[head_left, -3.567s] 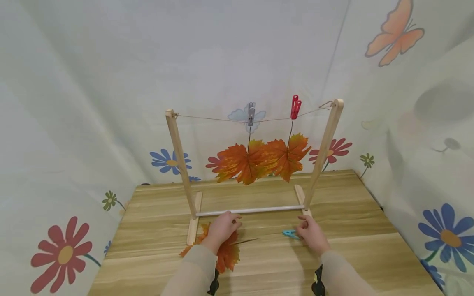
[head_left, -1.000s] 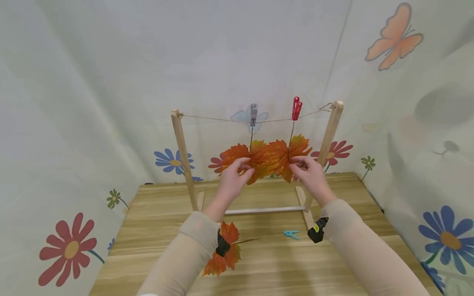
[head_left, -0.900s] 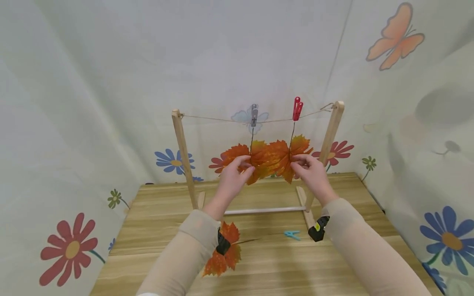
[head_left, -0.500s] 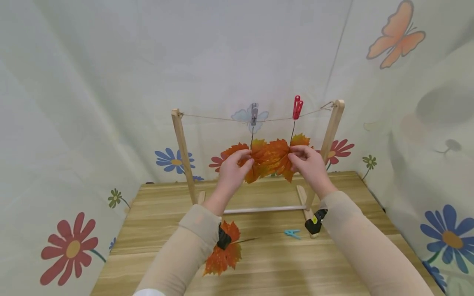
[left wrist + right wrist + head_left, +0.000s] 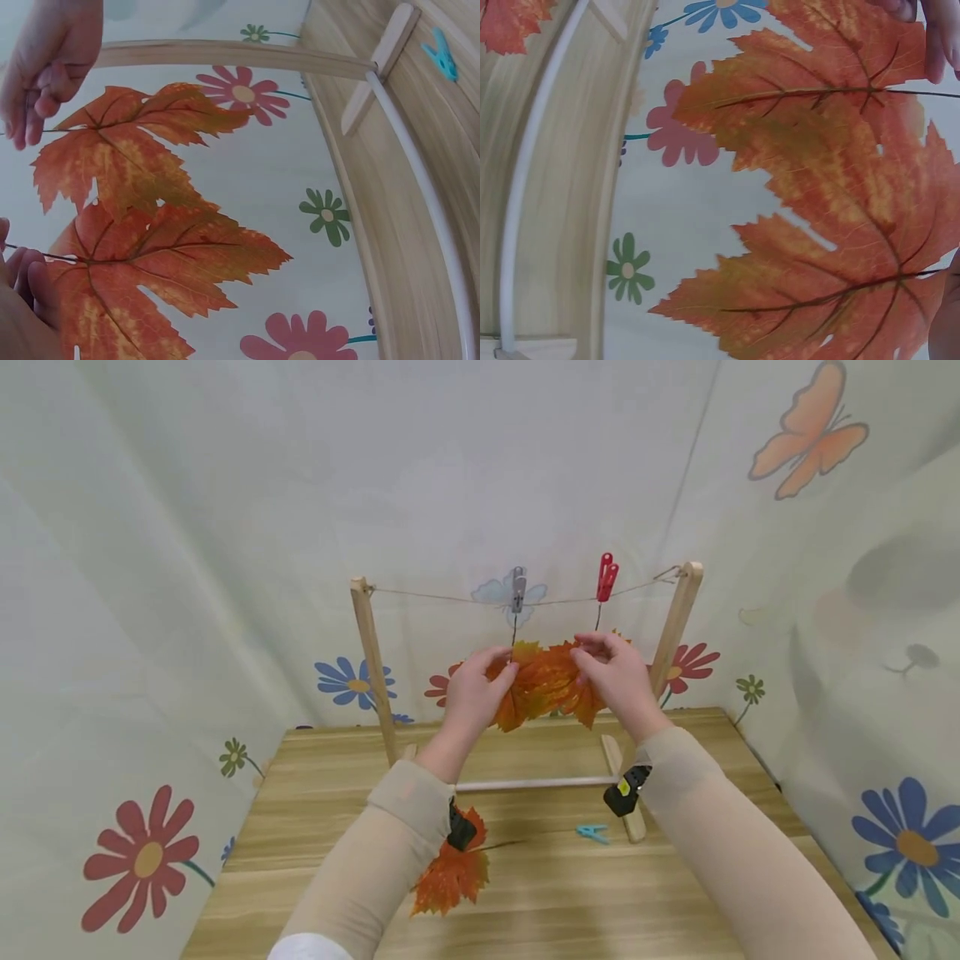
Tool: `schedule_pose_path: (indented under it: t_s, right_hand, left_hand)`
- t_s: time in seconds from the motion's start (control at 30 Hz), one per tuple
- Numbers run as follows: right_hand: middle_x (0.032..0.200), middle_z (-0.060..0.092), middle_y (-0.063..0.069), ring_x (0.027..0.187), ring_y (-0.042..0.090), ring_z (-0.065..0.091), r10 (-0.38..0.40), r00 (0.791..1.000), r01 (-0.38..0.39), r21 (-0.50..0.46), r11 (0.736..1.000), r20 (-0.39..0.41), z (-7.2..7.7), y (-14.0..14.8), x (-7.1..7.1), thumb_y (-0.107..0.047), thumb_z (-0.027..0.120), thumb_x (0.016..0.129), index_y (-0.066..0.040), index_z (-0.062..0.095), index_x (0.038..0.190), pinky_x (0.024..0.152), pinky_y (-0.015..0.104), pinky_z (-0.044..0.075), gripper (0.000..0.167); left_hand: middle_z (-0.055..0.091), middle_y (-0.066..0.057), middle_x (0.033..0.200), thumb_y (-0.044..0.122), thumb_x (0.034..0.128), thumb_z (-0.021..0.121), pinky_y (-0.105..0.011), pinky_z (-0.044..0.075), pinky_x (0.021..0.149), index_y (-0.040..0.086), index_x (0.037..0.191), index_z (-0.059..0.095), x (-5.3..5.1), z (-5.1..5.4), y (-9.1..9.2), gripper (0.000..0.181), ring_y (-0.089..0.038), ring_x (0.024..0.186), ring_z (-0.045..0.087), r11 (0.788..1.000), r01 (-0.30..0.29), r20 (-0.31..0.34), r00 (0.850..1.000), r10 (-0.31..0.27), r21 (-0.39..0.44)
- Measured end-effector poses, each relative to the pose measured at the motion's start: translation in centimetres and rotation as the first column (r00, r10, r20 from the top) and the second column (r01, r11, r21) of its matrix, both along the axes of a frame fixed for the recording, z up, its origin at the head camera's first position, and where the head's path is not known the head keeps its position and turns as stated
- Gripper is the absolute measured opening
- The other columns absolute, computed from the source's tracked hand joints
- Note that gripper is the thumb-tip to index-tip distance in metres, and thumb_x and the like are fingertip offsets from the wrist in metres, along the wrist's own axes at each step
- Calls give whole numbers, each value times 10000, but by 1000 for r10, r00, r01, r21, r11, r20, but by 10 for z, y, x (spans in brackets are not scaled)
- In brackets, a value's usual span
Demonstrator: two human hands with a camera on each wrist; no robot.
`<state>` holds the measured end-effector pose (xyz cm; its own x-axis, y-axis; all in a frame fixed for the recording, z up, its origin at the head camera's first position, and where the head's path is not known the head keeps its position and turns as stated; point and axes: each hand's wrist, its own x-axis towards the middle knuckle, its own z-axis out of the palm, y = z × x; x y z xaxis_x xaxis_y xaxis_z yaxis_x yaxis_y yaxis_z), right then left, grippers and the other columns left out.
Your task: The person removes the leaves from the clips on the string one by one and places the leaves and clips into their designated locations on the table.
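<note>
My left hand (image 5: 468,689) bends its fingers by the left leaf (image 5: 516,708) under the gray clip (image 5: 518,591), my right hand (image 5: 618,678) by the right leaf (image 5: 587,706) under the red clip (image 5: 607,578), whether pinching I cannot tell; both seem light, flimsy, best held by their stems (image 5: 514,628).

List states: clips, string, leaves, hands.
Gray clip: on string, holding a leaf stem
Red clip: likewise
Blue clip: loose on tabletop
String: tied both ends, slightly sagging
Gray-clipped leaf: hanging
Red-clipped leaf: hanging, overlapping its neighbor
Third leaf: lying on tabletop
Left hand: at gray-clipped leaf, grip unclear
Right hand: at red-clipped leaf, grip unclear
</note>
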<state>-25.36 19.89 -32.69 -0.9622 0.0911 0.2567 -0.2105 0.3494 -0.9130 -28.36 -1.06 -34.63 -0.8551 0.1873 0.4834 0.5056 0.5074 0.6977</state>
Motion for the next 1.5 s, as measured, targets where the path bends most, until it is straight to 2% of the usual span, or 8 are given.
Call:
schedule_pose_path:
  t_s: [0.33,0.53,0.7,0.83,0.97,1.13,1.37,1.5]
  right_hand:
    - [1118,590,4,773,277,625,21,998,-20,14,1000,-67,31,-19,-5,-368,612,904,-169,579,1233,781,296,519,386]
    - [1150,598,9,867,227,639,45,994,-47,-18,999,-104,41,-29,-2,-313,618,909,-170,573,1248,775,288,524,371]
    - [1157,594,-8,800,287,626,46,990,-51,-34,998,-133,48,-34,-1,-323,613,911,-172,568,1253,793,327,522,376]
    - [1186,591,25,789,357,600,48,989,-58,-67,996,-137,53,-36,-4,-337,613,909,-170,569,1255,785,355,519,387]
    - [1202,592,38,776,340,603,53,989,-64,-72,995,-139,56,-38,-7,-324,619,907,-176,576,1255,734,394,510,381]
    - [1182,598,-20,761,279,621,69,988,-72,-15,997,-139,59,-41,-11,-329,620,905,-184,575,1266,703,376,500,391]
    - [1234,576,4,725,171,623,80,986,-64,107,992,-150,66,-43,-13,-300,608,916,-183,534,1313,669,444,498,420]
    - [1241,570,-10,747,190,629,78,989,-67,96,993,-127,65,-43,-13,-306,605,917,-181,513,1329,704,359,513,440]
  left_hand:
    - [643,1,1141,254,899,638,-354,458,896,157,1206,633,-3,7,6,322,-188,1072,570,998,-35,30,999,33,60]
    - [644,-7,1122,250,894,647,-347,471,874,136,1201,635,-6,9,9,328,-189,1025,584,996,-19,29,999,17,91]
    - [650,10,1106,239,889,650,-334,466,875,156,1201,634,-10,10,12,323,-176,988,586,987,-31,84,996,18,160]
    - [651,8,1093,230,887,642,-314,460,847,145,1206,626,-13,15,15,330,-171,945,585,973,-43,113,993,18,225]
    - [641,-21,1099,197,887,630,-293,494,738,129,1216,606,-13,19,18,336,-194,891,581,967,-29,135,991,-6,252]
    - [625,-37,1092,159,900,616,-278,520,624,136,1204,596,-12,17,21,306,-202,865,570,962,-20,186,982,-32,271]
    - [626,-35,1091,167,914,594,-299,499,709,141,1155,606,-13,20,23,243,-202,906,556,968,-37,190,982,-11,247]
    - [633,-21,1059,188,920,584,-315,488,778,137,1143,607,-13,22,25,230,-209,924,560,976,-47,172,985,11,211]
